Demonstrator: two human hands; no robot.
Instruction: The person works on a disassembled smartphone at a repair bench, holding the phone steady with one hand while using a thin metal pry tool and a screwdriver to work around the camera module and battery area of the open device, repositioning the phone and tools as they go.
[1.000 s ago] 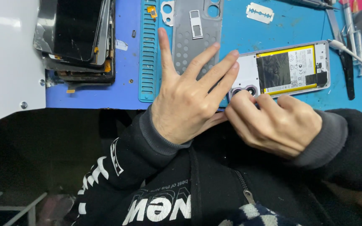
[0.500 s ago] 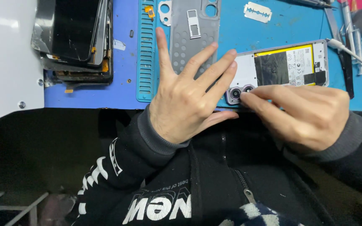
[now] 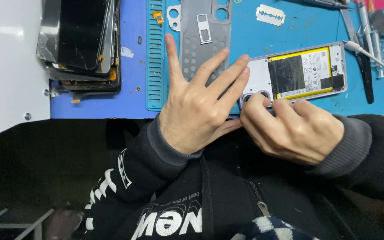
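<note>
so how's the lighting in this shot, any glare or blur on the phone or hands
Head view: even, bright light on the blue mat; the white panel at left is nearly blown out; mild sheen on the phone battery film; both the left hand and right hand are sharp, no motion blur; the dark clothing below loses detail.

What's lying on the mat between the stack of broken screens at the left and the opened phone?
In the head view, between the stack of screens and the opened phone lie the teal slotted tray, the grey back cover and the spread left hand.
</note>
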